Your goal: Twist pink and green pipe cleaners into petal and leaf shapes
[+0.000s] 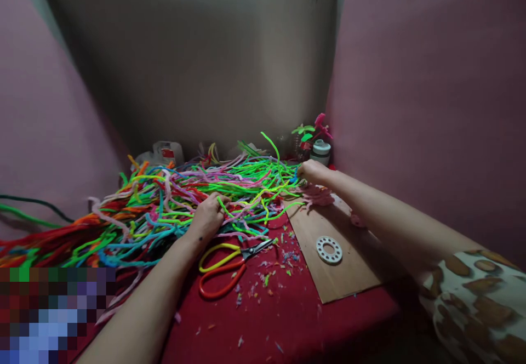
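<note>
From my station I record a table under a red cloth (299, 328). A tangled heap of multicoloured fuzzy stems (246, 176) occupies its left and far portions. Before the heap I note scissors (247, 253), loops yellow and orange-red. Loose clippings (267, 280) litter the cloth beside them. Brown cardboard (349, 277) lies at right.

Fuzzy stems (263, 172) — green, pink, red, orange, blue and yellow. Scissors (245, 253): one handle loop yellow, the other red-orange. Desk (296, 323): deep red. Cardboard (353, 272): tan. Disc (333, 260): whitish. Sleeve (480, 303): pale — patterned with brown blotches.
</note>
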### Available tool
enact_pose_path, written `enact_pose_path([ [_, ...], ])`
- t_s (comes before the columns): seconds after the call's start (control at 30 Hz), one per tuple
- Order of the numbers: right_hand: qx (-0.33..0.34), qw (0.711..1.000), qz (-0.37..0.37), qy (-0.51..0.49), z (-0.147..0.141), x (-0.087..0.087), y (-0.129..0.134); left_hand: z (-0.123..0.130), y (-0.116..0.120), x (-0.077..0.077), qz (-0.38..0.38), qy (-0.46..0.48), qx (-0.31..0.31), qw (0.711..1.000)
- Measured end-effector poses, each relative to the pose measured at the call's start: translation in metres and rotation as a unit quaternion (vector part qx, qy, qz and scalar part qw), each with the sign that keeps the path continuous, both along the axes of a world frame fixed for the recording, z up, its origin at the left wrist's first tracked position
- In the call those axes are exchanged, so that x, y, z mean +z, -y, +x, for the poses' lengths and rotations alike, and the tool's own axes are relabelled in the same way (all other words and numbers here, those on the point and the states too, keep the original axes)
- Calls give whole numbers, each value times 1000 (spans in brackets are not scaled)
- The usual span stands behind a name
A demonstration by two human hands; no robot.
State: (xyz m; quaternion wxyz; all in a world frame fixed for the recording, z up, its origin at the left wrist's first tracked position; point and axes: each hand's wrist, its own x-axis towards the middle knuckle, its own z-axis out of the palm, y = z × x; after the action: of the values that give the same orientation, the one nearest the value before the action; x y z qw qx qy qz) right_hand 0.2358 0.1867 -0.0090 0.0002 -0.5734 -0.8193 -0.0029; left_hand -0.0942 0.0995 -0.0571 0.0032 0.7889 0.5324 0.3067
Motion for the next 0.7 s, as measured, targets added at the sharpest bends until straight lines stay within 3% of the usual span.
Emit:
enact_pose_path([
  [0.4, -6, 998, -47, -37, 8, -9, -3, 0, -1, -1, -1, -31, 4, 1000],
  [0.7, -65, 983, -49, -164, 29, 8, -19, -1, -4, -4, -1, -33, 4, 999],
])
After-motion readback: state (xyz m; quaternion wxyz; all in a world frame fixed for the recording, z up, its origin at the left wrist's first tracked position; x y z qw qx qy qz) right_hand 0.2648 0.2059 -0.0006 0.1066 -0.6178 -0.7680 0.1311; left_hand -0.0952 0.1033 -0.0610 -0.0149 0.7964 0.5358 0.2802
